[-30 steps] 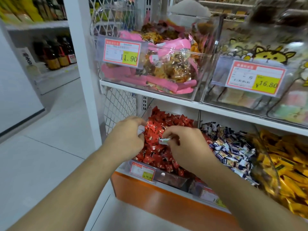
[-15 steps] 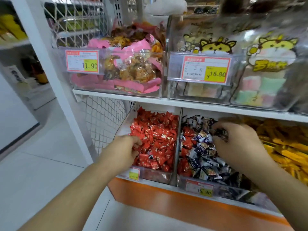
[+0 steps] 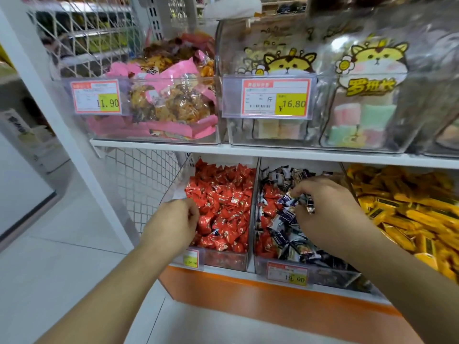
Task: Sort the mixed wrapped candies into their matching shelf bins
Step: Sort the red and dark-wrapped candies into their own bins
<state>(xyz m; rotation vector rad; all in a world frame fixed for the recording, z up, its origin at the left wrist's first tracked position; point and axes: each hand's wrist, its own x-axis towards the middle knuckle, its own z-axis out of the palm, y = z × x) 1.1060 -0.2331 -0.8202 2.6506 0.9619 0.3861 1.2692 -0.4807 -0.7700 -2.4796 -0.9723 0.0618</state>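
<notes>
While sorting: dropping strays home.
Right hand (image 3: 323, 207): pinching dark candies (image 3: 301, 202) over middle bin (image 3: 285, 265).
Left hand (image 3: 173, 222): curled; contents unclear.
Next: pick red strays (image 3: 267, 209).

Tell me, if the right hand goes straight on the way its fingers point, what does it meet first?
Probably the dark blue wrapped candies under the right hand, with stray red candies just beyond them in the middle bin; depth is unclear.

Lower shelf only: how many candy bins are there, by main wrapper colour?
Clear plastic bin of red wrapped candies: 1
Clear plastic bin of dark blue-and-white wrapped candies, some red mixed in: 1
Clear plastic bin of yellow wrapped candies: 1
Total: 3
</notes>
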